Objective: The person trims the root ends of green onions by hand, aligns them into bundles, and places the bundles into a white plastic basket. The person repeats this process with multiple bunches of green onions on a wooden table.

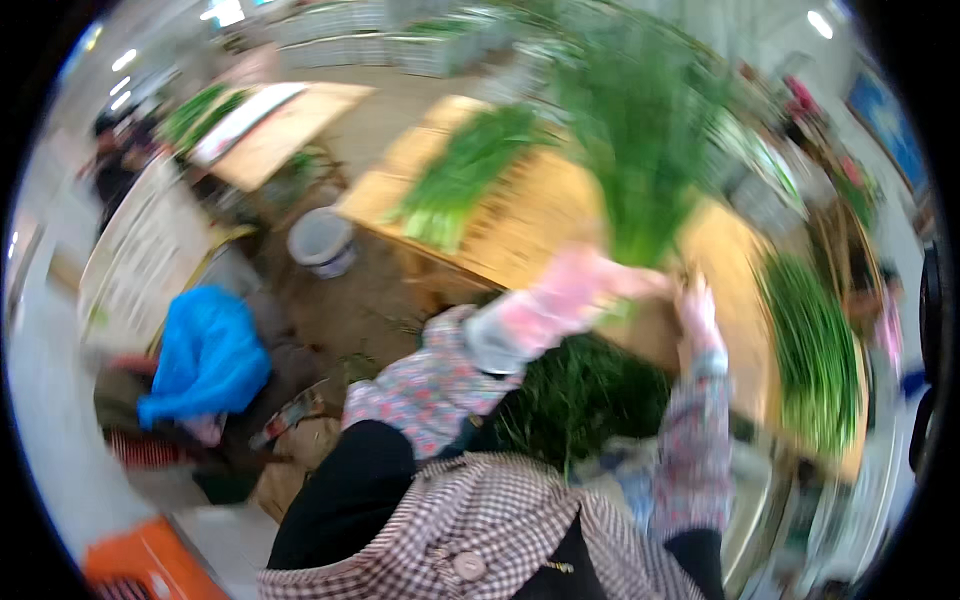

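A large bunch of long green leafy stalks (637, 150), maybe chives or scallions, stands upright over the wooden table and is blurred by motion. My left hand (622, 279) closes around its pale lower end. Close beside it, at the right of the stalk bases, is my right hand (697, 304), fingers bent; whether it holds something is too blurred to tell. Both forearms wear flowered sleeves. On the table (540, 217) to the left lies another bunch of green stalks (465, 180). A further pile of green stalks (814, 360) lies at the right end.
Dark green leaves (585, 397) are heaped below the table edge in front of me. A white bucket (321, 244) stands on the floor at the left. Beyond it is a second wooden table (300, 124) with greens. A blue plastic bag (206, 352) is at the left, and pale crates (427, 54) are at the back.
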`<move>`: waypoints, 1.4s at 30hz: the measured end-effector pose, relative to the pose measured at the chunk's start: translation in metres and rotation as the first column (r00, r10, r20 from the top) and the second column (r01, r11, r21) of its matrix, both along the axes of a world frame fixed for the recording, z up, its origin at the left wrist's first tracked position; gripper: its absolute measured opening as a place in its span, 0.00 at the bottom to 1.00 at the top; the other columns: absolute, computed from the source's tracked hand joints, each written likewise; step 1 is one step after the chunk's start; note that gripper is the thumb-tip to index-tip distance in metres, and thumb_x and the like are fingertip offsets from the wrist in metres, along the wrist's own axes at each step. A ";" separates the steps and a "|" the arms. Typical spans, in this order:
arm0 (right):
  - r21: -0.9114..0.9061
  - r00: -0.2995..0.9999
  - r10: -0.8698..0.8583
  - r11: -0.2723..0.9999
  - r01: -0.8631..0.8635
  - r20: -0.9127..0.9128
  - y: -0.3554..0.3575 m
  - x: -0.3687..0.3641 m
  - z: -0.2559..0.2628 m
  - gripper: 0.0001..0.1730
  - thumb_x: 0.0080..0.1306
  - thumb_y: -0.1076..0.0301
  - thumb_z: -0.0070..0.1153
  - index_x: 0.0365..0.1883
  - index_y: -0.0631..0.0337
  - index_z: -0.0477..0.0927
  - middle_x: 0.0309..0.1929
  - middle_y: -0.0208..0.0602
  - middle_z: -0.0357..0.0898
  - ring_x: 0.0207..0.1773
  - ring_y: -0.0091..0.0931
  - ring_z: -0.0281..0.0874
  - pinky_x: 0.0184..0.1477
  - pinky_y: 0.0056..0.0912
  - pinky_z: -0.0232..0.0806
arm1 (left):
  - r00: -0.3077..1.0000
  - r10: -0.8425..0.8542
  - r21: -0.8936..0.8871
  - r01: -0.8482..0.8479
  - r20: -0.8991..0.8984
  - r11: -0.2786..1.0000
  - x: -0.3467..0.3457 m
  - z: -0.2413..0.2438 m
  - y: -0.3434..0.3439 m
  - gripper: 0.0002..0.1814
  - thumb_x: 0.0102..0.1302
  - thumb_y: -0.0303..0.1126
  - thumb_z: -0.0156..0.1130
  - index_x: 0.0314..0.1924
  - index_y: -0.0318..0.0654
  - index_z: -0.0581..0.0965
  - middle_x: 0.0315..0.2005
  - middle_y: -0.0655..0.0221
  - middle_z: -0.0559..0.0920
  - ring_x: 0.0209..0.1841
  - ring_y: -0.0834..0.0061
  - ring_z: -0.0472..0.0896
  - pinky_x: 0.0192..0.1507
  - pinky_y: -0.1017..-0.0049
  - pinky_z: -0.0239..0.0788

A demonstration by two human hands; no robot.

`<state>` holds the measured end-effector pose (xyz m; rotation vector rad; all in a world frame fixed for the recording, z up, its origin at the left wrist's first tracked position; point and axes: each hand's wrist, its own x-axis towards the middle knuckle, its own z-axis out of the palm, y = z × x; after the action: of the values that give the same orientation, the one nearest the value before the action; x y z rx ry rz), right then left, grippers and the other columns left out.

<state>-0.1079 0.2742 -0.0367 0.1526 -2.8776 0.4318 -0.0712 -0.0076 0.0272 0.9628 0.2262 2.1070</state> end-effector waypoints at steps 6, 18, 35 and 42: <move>-0.414 0.936 0.337 0.870 -0.270 0.098 -0.110 0.128 0.080 0.32 0.61 0.59 0.59 0.62 0.59 0.68 0.63 0.50 0.67 0.66 0.43 0.63 0.65 0.46 0.59 | 0.528 0.756 -0.041 -0.829 -0.387 0.558 -0.029 0.099 0.059 0.33 0.50 0.21 0.71 0.57 0.29 0.69 0.48 0.64 0.80 0.50 0.74 0.77 0.53 0.74 0.69; -0.863 0.998 0.005 0.502 0.050 0.060 0.043 0.094 0.051 0.38 0.70 0.52 0.49 0.71 0.62 0.54 0.59 0.42 0.69 0.57 0.26 0.69 0.58 0.31 0.63 | 0.226 0.370 -0.108 -0.943 -0.901 0.315 -0.010 -0.036 0.159 0.15 0.63 0.30 0.53 0.49 0.38 0.77 0.42 0.63 0.82 0.44 0.69 0.79 0.48 0.69 0.70; -0.346 0.602 -0.213 0.931 -0.114 -0.770 -0.041 0.182 0.028 0.13 0.63 0.62 0.57 0.42 0.60 0.79 0.41 0.38 0.80 0.45 0.38 0.78 0.49 0.39 0.68 | 0.852 0.144 -0.414 0.092 0.504 0.905 0.075 -0.064 0.133 0.14 0.69 0.36 0.53 0.51 0.38 0.74 0.45 0.66 0.81 0.46 0.72 0.80 0.51 0.68 0.73; 0.144 0.872 -0.318 0.908 0.392 -0.372 -0.070 0.215 0.027 0.07 0.56 0.63 0.61 0.34 0.51 0.80 0.30 0.31 0.77 0.31 0.33 0.77 0.30 0.36 0.70 | 0.786 0.183 -0.411 0.098 0.590 0.906 0.084 -0.080 0.132 0.21 0.72 0.43 0.46 0.52 0.32 0.72 0.42 0.51 0.81 0.44 0.58 0.80 0.53 0.58 0.71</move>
<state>0.1072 0.2046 -0.0098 -0.2479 -2.5192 0.0145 0.0124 0.1246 -0.0525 -0.0215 0.3473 2.1672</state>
